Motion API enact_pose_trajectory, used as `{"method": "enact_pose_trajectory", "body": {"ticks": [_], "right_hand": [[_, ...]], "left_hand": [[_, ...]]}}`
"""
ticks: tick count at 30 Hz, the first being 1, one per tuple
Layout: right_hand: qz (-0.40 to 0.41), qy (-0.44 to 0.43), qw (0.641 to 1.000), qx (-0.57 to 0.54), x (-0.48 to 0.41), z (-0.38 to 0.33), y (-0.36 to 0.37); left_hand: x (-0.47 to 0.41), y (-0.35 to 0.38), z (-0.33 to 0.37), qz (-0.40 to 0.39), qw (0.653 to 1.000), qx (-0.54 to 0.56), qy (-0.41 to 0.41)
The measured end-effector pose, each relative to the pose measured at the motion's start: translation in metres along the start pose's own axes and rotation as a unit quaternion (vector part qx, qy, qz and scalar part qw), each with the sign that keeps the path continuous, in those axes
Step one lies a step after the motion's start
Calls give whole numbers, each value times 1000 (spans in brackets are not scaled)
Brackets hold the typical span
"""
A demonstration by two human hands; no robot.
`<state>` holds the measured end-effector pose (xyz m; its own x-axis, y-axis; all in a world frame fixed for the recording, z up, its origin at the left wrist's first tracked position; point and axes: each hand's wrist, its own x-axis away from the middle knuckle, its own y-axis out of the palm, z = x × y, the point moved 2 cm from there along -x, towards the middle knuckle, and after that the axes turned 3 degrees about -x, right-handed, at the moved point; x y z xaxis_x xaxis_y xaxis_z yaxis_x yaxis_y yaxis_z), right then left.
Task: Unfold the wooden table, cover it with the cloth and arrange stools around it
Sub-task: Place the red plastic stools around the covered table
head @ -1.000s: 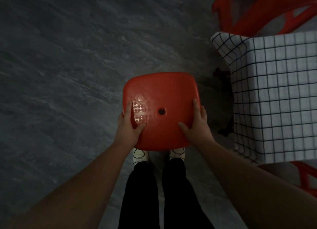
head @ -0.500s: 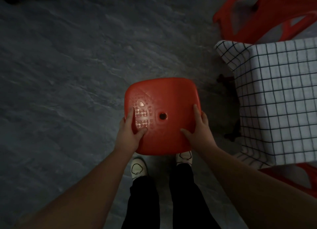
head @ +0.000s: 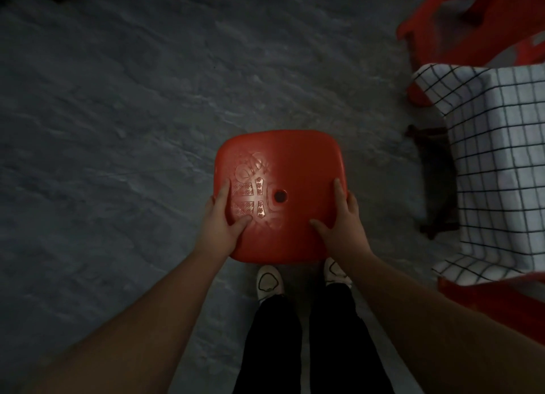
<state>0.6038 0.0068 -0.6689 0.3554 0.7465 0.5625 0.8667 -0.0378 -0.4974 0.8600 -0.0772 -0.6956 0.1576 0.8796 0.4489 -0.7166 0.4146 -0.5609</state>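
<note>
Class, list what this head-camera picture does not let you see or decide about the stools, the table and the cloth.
- Held stool: legs hidden under its own seat; whether it touches the floor cannot be told.
- Left hand and right hand: fingers under the seat rim hidden.
- Wooden table: top covered by the checked cloth, cut by the right edge.
- Far stool and near stool: cut off, blurred.

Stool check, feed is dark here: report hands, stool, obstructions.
Left hand and right hand grip the red stool by its seat edges. Checked cloth already covers the table, right. Floor ahead open.
</note>
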Motion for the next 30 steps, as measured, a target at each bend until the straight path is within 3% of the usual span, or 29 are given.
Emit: {"method": "enact_pose_trajectory", "body": {"ticks": [10,30], "right_hand": [[-28,-2,999,19,1,-8,43],[-38,8,999,13,-4,-6,41]], "left_hand": [[11,-23,-44,19,999,-35,-20],[3,-23,-32,11,998,-48,-30]]}}
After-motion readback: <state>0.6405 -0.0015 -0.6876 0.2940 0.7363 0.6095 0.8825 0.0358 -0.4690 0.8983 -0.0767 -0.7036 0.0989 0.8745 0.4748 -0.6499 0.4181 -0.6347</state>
